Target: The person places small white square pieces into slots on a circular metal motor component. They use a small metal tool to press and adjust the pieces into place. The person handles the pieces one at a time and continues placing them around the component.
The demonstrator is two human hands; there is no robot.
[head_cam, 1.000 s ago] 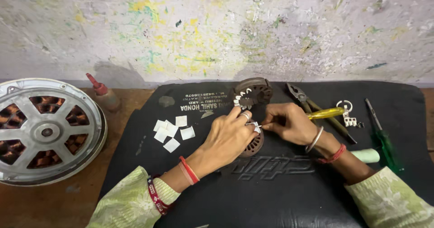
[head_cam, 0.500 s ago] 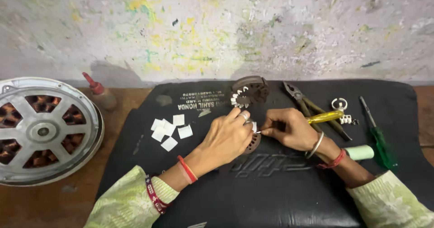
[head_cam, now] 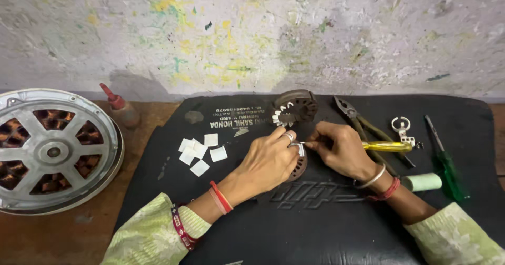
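My left hand (head_cam: 268, 162) rests over a dark round slotted metal core (head_cam: 300, 169) on the black mat (head_cam: 326, 223), pinching a small white paper slip (head_cam: 300, 148) at its top edge. My right hand (head_cam: 342, 149) grips a yellow-handled tool (head_cam: 386, 146) whose tip meets the slip and the core. A second round core (head_cam: 294, 107) with white slips in its slots leans behind the hands. Most of the near core is hidden under my left hand.
Loose white paper squares (head_cam: 199, 152) lie left of the hands. A large silver motor housing (head_cam: 50, 149) and a red-tipped bottle (head_cam: 120, 107) sit at left. Pliers (head_cam: 350, 112), a metal ring clip (head_cam: 402, 128), a green screwdriver (head_cam: 444, 162) and a pale green roll (head_cam: 423, 182) lie at right.
Both hands stay on the core and slip with only slight finger shifts; the view has drifted a little.
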